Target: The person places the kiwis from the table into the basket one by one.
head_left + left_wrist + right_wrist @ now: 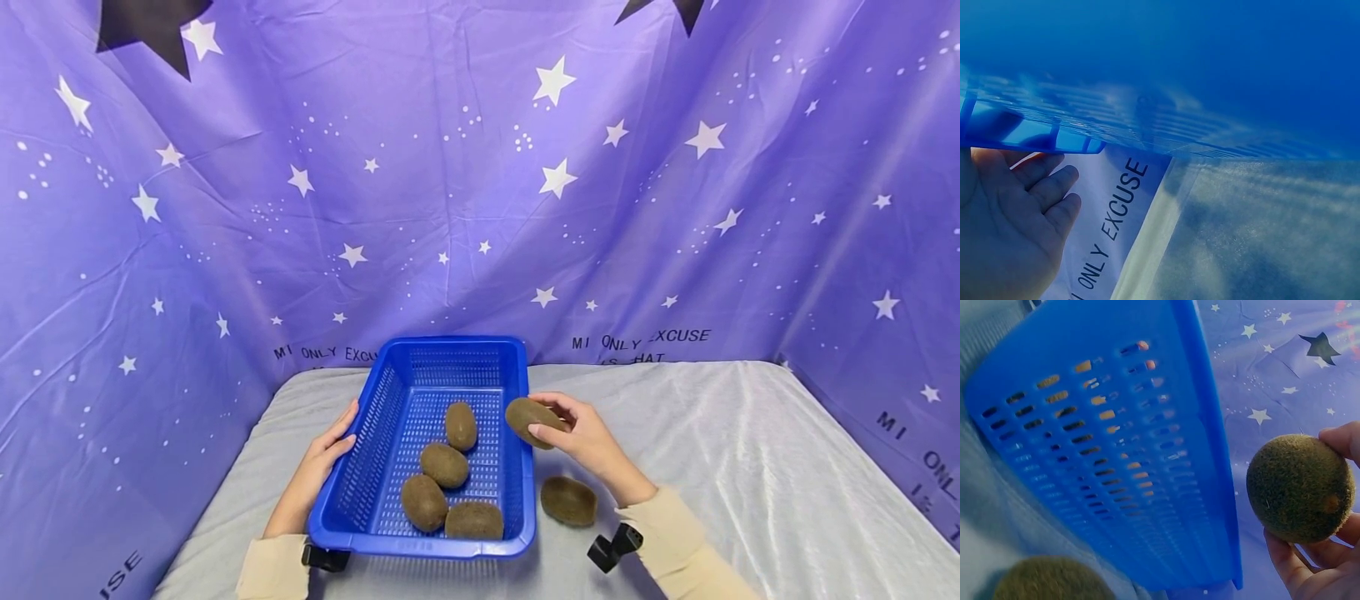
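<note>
A blue plastic basket (pixel 422 546) with slotted walls stands in the middle of the head view, with several brown fuzzy kiwis, one of them an oval kiwi (pixel 461 427), on its floor. Against the outside of its left rim rests my left hand (pixel 324 454), the fingers loosely extended. In the left wrist view that hand (pixel 1016 219) shows its palm, fingertips just under the rim. My right hand (pixel 588 437) pinches a kiwi (pixel 534 422) between thumb and fingers beside the right rim. The right wrist view shows this held kiwi (pixel 1300 487) just outside the basket wall (pixel 1104 425).
One more kiwi (pixel 568 501) lies on the grey cloth table (pixel 712 450), right of the basket and below my right hand. A purple star-printed curtain (pixel 465 200) encloses the back and both sides. Black straps with small devices (pixel 617 547) sit at the wrists.
</note>
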Demonstrator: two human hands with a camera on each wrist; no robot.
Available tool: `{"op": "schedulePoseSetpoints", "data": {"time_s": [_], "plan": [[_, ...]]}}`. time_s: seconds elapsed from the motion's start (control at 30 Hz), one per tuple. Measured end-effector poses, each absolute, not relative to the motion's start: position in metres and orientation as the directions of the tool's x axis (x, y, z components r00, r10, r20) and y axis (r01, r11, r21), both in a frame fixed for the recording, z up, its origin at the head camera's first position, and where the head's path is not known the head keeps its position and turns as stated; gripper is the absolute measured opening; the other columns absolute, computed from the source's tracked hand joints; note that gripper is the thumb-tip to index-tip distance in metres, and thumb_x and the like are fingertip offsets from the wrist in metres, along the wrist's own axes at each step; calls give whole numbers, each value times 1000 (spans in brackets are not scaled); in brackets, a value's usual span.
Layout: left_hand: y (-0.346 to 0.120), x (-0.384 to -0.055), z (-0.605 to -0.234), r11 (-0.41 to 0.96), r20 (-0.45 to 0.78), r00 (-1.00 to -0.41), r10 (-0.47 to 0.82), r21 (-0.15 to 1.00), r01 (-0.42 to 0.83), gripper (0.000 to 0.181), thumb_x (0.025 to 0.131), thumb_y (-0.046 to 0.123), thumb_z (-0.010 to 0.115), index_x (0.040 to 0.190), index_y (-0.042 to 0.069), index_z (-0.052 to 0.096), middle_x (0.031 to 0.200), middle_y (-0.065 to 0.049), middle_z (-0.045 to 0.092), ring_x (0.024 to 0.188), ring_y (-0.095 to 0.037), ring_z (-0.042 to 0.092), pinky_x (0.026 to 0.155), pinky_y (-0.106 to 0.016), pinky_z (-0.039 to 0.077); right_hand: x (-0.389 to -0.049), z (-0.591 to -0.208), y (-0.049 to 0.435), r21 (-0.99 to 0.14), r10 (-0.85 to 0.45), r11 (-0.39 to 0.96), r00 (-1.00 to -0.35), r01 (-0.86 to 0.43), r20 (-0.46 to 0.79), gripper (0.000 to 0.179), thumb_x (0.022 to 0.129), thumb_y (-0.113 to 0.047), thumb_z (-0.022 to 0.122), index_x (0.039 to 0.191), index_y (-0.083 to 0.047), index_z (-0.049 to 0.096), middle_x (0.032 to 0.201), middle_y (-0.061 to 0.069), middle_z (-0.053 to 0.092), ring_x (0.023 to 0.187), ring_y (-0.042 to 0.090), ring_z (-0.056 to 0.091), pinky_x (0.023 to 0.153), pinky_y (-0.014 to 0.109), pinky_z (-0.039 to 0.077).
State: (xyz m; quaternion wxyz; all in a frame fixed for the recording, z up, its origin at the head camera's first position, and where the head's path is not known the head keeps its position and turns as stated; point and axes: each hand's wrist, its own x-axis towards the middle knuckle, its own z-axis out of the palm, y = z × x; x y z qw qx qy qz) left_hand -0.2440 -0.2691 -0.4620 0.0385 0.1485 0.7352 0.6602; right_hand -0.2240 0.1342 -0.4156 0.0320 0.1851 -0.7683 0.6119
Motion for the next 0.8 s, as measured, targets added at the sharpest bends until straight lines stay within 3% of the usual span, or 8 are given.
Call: {"op": "schedulePoseSetpoints", "data": {"time_s": [0.37, 0.5, 0.8], "plan": [[-269, -243, -462, 70, 169, -946, 278, 978, 196, 56, 99, 12, 42, 149, 2, 18, 157, -16, 5, 143, -22, 3, 96, -6, 25, -221, -417, 118, -925, -289, 180, -917, -334, 275, 42, 83, -11, 70, 122, 0, 58, 112, 19, 63, 88, 15, 62, 76, 25, 50], [-268, -242, -462, 73, 150, -952, 267, 982, 175, 56, 99, 13, 43, 150, 5, 19, 158, -12, 7, 143, -19, 5, 96, -6, 26, -220, -418, 114, -920, -300, 179, -910, -348, 286, 43, 83, -12, 71, 122, 0, 59, 113, 18, 63, 89, 14, 61, 76, 25, 50], [-269, -244, -463, 86, 137, -957, 257, 983, 163, 56, 99, 14, 44, 150, 5, 21, 158, -11, 9, 143, -25, 3, 96, -6, 26, -218, -419, 108, -907, -346, 193, -891, -374, 294, 42, 84, -16, 71, 123, -3, 59, 112, 15, 64, 88, 14, 60, 74, 25, 50]]}}
